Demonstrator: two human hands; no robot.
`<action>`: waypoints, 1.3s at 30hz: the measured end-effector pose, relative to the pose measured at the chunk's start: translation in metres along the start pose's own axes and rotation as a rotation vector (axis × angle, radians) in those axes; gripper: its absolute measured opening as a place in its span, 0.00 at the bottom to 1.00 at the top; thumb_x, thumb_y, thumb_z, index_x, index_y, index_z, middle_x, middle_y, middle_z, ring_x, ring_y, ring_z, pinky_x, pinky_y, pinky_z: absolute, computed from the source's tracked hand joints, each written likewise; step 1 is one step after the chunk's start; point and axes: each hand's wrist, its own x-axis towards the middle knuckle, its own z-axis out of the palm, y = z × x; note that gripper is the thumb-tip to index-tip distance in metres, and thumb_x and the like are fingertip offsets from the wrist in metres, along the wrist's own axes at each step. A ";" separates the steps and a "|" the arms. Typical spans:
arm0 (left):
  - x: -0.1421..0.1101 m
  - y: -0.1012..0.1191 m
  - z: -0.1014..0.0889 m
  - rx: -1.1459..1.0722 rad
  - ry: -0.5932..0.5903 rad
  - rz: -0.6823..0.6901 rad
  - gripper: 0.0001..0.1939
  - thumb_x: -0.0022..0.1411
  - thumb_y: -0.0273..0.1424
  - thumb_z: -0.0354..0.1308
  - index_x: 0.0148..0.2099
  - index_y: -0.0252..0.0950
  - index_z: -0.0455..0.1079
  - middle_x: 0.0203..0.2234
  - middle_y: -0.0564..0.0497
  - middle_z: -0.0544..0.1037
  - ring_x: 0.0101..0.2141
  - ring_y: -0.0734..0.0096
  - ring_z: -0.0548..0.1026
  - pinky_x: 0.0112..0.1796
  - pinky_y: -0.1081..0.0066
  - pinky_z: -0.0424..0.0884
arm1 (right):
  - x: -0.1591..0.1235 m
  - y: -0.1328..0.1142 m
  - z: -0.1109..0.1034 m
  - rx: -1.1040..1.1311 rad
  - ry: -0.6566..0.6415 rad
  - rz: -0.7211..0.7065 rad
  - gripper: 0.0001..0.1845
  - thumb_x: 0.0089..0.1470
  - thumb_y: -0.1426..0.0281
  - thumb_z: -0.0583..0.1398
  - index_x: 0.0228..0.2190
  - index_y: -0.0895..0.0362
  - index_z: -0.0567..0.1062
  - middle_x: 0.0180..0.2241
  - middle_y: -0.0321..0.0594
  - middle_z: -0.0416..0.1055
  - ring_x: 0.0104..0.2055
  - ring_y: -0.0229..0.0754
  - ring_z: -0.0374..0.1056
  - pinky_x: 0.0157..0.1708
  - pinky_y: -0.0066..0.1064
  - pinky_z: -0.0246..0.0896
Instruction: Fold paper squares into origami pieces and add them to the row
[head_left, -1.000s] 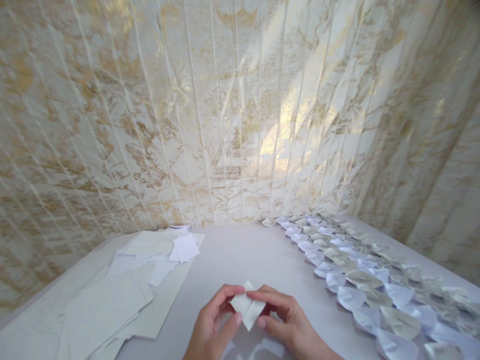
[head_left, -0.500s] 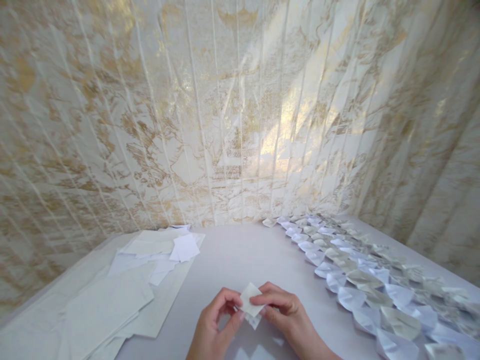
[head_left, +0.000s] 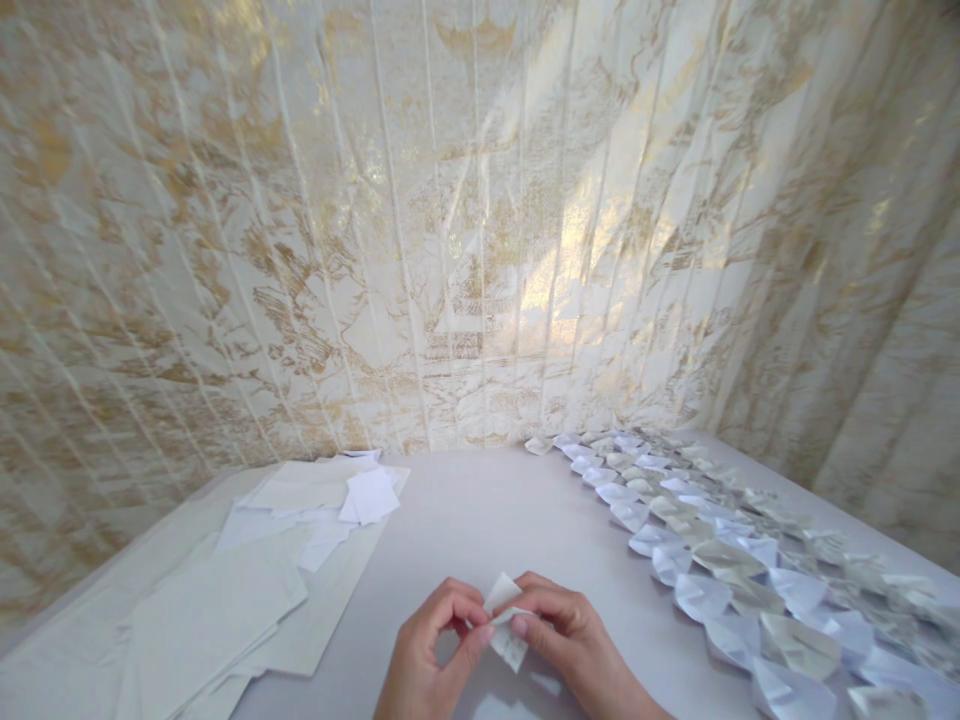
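Note:
Both hands meet low in the middle of the head view, just above the white table [head_left: 480,510]. My left hand [head_left: 435,650] and my right hand [head_left: 566,640] each pinch a small folded piece of white paper [head_left: 504,618] between thumb and fingers. The paper is partly folded up, with one corner sticking up between the fingertips and another part hanging below. Its lower part is partly hidden by my fingers.
Flat white paper sheets [head_left: 247,580] lie piled on the left of the table. Several rows of small folded paper pieces [head_left: 720,560] cover the right side. A cream and gold curtain [head_left: 450,230] hangs behind and around the table.
The paper was a flatter diamond shape held between both hands. It has since been folded tighter, and my fingers have closed in nearer together on it.

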 end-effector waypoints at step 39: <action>-0.003 -0.006 0.004 0.085 -0.059 -0.142 0.19 0.60 0.46 0.58 0.25 0.38 0.64 0.22 0.58 0.63 0.26 0.71 0.64 0.30 0.73 0.59 | -0.002 0.021 0.009 0.033 -0.041 0.154 0.24 0.49 0.49 0.66 0.28 0.58 0.71 0.23 0.31 0.63 0.26 0.36 0.58 0.25 0.26 0.53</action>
